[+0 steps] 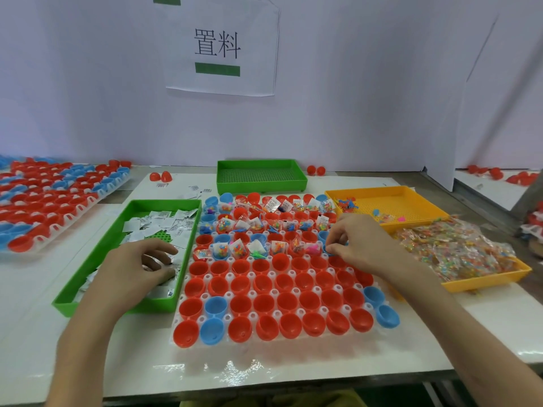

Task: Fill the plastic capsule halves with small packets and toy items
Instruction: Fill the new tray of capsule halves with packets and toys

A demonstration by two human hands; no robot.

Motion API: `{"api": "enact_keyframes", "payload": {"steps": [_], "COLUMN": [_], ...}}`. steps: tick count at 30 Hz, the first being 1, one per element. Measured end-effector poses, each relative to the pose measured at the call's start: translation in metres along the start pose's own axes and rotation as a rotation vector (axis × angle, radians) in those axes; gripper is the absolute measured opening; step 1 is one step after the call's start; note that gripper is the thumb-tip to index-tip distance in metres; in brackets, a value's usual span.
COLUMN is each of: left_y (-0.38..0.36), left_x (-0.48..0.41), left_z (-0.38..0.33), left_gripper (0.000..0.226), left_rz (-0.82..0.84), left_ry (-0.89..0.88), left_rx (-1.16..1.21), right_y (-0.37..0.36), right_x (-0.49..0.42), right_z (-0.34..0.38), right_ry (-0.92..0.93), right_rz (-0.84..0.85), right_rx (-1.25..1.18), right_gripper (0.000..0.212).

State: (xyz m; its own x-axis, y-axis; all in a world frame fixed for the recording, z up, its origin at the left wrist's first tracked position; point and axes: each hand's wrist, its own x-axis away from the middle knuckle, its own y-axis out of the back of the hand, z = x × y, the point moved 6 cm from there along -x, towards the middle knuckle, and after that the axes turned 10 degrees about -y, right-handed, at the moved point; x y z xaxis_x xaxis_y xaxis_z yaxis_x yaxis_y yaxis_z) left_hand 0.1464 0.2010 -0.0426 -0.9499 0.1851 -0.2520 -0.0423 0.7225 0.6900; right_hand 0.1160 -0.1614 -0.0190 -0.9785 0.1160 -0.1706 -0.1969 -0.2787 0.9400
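The clear holder tray [299, 312] sits at the near edge of the worktop [293, 386]; the red and blue capsule halves [288, 301] in its near rows stand empty.

The left hand [144, 265] rests in the green tray [117, 306] beside the holder, fingers curled over the white packets [158, 221]; whether a packet is gripped cannot be told.

The right hand [352, 242] is at the right end of the nearest filled row; thumb and fingertips pinch what appears to be a small blue toy piece [331, 251] just above a half.

Filled halves [223, 251] occupy the far rows.

Step in hand: seat the piece fully inside its half, below the rim, so that nothing overhangs a neighbour; complete the row end before starting the next; take one packet per half.

To the right lie a yellow tray [484, 284] of bead bags [458, 254] and, further back, a yellow tray of loose toys [390, 201]; an empty green tray [261, 174] stands at the far edge.
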Motion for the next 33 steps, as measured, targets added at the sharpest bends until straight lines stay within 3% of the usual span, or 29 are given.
{"api": "enact_keyframes", "payload": {"steps": [4,10,15,20,23,26,30,33], "left_y": [0.000,0.004,0.007,0.019,0.023,0.021,0.017,0.015], "left_x": [0.000,0.002,0.005,0.010,0.011,0.010,0.009,0.007], "left_z": [0.000,0.003,0.000,0.002,0.001,0.002,0.002,0.000], "left_gripper": [0.027,0.031,0.029,0.028,0.023,0.020,0.017,0.018], "left_rz": [-0.004,-0.044,-0.137,-0.284,-0.316,-0.313,-0.290,-0.255], "left_ry": [0.000,0.032,0.001,0.001,-0.009,-0.008,-0.030,-0.050], "left_rx": [-0.014,0.017,0.018,0.076,0.089,0.086,0.081,0.074], "right_y": [-0.001,0.006,0.013,0.055,0.047,0.021,0.020,0.020], "right_x": [-0.003,0.006,0.011,0.003,0.003,0.010,0.013,0.013], "right_z": [0.004,-0.004,-0.008,-0.061,-0.105,-0.120,-0.117,-0.119], "right_ry": [-0.001,0.023,0.085,-0.148,-0.376,-0.435,-0.393,-0.407], "right_rz": [0.024,-0.071,-0.113,-0.368,-0.205,0.051,0.012,-0.022], "right_rx": [0.023,-0.175,-0.233,-0.335,-0.200,-0.024,-0.071,-0.108], "right_gripper": [0.008,0.014,0.006,0.008,0.005,0.005,0.019,0.016]}}
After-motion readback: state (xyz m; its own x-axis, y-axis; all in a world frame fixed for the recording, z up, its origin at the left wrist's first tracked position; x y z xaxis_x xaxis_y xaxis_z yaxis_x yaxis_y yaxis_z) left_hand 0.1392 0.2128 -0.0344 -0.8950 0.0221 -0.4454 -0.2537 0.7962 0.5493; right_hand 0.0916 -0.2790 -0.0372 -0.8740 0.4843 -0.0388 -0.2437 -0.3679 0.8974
